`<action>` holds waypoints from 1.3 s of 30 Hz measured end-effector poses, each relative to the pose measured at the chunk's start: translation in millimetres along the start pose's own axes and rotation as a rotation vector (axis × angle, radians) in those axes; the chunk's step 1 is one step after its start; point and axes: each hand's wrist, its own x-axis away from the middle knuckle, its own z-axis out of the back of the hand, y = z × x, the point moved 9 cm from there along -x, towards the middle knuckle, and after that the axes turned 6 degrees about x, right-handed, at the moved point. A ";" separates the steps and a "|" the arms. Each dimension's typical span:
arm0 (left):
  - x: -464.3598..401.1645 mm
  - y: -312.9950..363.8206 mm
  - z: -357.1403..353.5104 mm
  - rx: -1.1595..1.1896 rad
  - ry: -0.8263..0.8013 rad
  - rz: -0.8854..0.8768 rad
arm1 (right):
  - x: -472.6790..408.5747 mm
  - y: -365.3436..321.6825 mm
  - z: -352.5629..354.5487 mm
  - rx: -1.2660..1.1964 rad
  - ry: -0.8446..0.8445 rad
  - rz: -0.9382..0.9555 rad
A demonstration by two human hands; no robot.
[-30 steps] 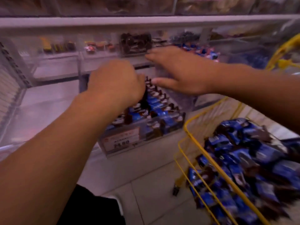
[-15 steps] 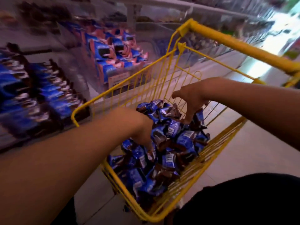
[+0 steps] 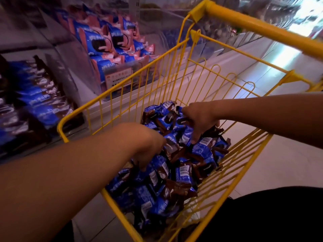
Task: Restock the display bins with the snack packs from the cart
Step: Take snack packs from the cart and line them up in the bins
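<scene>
Blue-and-brown snack packs (image 3: 176, 173) heaped in the yellow wire cart (image 3: 111, 99), lower centre of frame; both hands down in the heap. Left hand (image 3: 148, 147) with fingers curled into the packs, contents of that grip hidden; right hand (image 3: 200, 120) spread over the top of the pile, fingers bent down among wrappers, hold unclear. Best to gather several packs at once, pinching flat wrapper bodies rather than crimped ends; keep loose ones from sliding off. Matching blue packs standing in the clear display bin (image 3: 42, 105) at far left; pink-and-blue packs (image 3: 104, 42) in the upper-left bin, likely the wrong place for these.
</scene>
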 end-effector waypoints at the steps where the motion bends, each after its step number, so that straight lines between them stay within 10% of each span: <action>1: -0.7 1.8 4.0 -0.037 0.039 -0.018 | -0.3 -6.7 -2.1 0.016 -0.020 0.041; 12: 24.8 -24.7 32.5 0.162 0.142 -0.064 | 36.6 -29.3 -5.1 -0.207 -0.329 0.197; 20: 86.7 -84.1 40.4 1.404 0.362 -0.150 | 91.1 -32.5 57.2 -0.875 -0.065 0.306; 26: 98.2 -79.4 21.1 1.823 0.239 -0.236 | 107.9 -29.5 63.8 -1.616 0.034 0.298; 39: 97.4 -79.9 17.7 1.720 0.313 -0.262 | 93.9 -66.9 76.7 -1.608 0.288 0.543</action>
